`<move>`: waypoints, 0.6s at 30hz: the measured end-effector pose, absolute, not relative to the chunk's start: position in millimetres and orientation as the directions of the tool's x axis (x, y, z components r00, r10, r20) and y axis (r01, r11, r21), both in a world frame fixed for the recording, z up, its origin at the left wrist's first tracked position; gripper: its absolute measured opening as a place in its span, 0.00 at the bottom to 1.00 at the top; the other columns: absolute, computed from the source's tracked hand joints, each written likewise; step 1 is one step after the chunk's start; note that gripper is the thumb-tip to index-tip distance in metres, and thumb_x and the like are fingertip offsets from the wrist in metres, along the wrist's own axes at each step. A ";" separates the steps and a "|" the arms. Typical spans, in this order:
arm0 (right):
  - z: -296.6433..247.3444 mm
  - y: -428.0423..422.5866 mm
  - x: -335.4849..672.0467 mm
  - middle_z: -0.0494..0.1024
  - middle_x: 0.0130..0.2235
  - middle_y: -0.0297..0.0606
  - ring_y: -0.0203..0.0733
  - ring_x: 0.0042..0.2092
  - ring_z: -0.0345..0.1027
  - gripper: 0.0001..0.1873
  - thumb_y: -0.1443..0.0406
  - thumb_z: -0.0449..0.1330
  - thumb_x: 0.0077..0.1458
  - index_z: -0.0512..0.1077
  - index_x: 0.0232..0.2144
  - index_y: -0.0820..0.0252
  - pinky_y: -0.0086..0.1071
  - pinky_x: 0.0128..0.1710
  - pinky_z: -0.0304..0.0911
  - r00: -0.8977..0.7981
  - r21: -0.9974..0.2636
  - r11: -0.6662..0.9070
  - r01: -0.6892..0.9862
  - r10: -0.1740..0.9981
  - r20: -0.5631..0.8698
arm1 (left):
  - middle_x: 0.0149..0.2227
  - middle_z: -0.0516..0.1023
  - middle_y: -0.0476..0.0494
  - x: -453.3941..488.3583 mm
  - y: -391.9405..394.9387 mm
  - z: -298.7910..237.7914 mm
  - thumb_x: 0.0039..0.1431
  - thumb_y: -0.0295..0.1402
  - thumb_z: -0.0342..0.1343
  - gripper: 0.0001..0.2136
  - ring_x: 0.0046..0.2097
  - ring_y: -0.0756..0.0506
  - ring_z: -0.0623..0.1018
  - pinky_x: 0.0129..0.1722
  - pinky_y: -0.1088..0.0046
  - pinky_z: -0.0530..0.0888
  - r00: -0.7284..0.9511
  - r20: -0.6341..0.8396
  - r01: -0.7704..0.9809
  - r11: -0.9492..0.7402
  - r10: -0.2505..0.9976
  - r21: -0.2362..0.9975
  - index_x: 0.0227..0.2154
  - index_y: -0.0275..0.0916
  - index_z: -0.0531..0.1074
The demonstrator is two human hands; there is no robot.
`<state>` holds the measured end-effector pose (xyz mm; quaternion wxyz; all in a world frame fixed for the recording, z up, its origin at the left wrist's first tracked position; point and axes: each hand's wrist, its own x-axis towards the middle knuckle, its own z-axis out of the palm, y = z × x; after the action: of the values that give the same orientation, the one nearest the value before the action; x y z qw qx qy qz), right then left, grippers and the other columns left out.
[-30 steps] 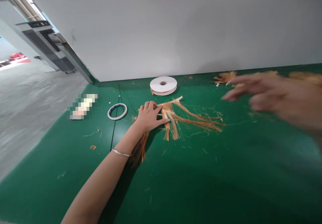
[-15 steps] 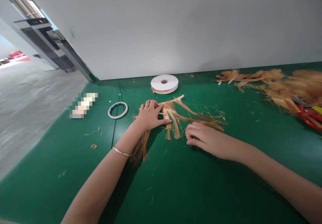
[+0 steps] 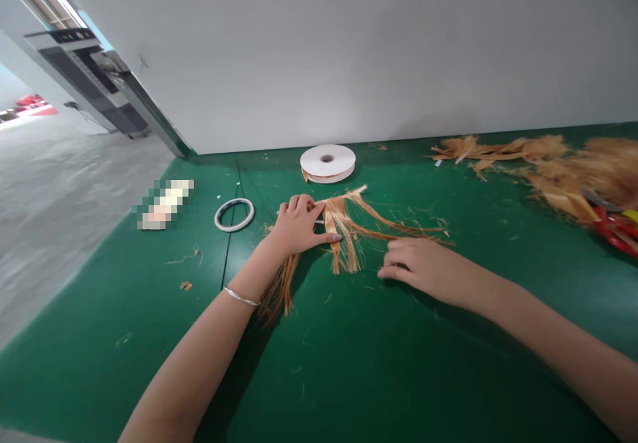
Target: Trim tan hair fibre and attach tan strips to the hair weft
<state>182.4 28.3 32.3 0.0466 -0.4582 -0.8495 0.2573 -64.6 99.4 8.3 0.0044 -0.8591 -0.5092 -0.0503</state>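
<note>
A bundle of orange-tan fibre strands lies fanned on the green table. My left hand presses down on the bundle's left part, fingers curled over it, thumb stretched toward the strands. More strands trail under my left wrist. My right hand rests on the table just right of the bundle, fingers curled and pinched near the strand ends; what they hold is too small to make out.
A white tape reel lies flat behind the bundle. A thin tape ring sits to the left, beside a blurred-out object. A heap of fibres and red-handled scissors lie at the far right. A grey wall stands behind.
My right hand came in from the upper right, dropped to the table beside the strands, then shifted slightly right. The left hand stayed pressed on the bundle.
</note>
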 end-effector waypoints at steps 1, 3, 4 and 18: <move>32.2 28.6 182.5 0.72 0.31 0.42 0.44 0.36 0.66 0.23 0.54 0.45 0.61 0.73 0.27 0.60 0.37 0.35 0.60 -0.580 -0.456 0.474 0.753 0.806 -0.120 | 0.49 0.63 0.35 -64.7 99.4 8.0 0.50 0.62 0.45 0.37 0.53 0.33 0.61 0.51 0.52 0.59 0.476 0.096 0.875 -0.482 0.874 0.044 0.56 0.41 0.63; 33.2 29.5 183.1 0.72 0.33 0.43 0.44 0.39 0.65 0.23 0.56 0.44 0.62 0.72 0.25 0.60 0.40 0.40 0.60 -0.570 -0.472 0.488 0.734 0.821 -0.037 | 0.50 0.63 0.35 -64.9 99.4 7.1 0.50 0.62 0.45 0.37 0.53 0.33 0.61 0.51 0.52 0.59 0.478 0.105 0.874 -0.484 0.872 0.043 0.56 0.41 0.63; 34.6 29.9 183.5 0.72 0.37 0.44 0.45 0.42 0.64 0.22 0.56 0.45 0.62 0.72 0.25 0.59 0.42 0.42 0.59 -0.560 -0.513 0.479 0.712 0.828 -0.005 | 0.50 0.63 0.35 -65.0 99.4 6.7 0.50 0.62 0.45 0.37 0.53 0.33 0.61 0.51 0.52 0.59 0.478 0.108 0.874 -0.484 0.872 0.039 0.56 0.41 0.63; 42.6 14.8 178.2 0.69 0.24 0.35 0.34 0.25 0.58 0.24 0.46 0.51 0.56 0.71 0.23 0.59 0.30 0.27 0.56 -0.639 -0.933 0.192 0.303 0.768 -0.049 | 0.50 0.63 0.34 -65.3 97.4 6.5 0.50 0.64 0.42 0.39 0.52 0.34 0.62 0.50 0.54 0.60 0.475 0.110 0.879 -0.477 0.873 -0.003 0.57 0.41 0.61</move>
<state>178.2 14.8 42.6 0.2225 -0.3622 -0.7393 0.5221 -65.3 97.4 6.5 0.0296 -0.8582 -0.5103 -0.0466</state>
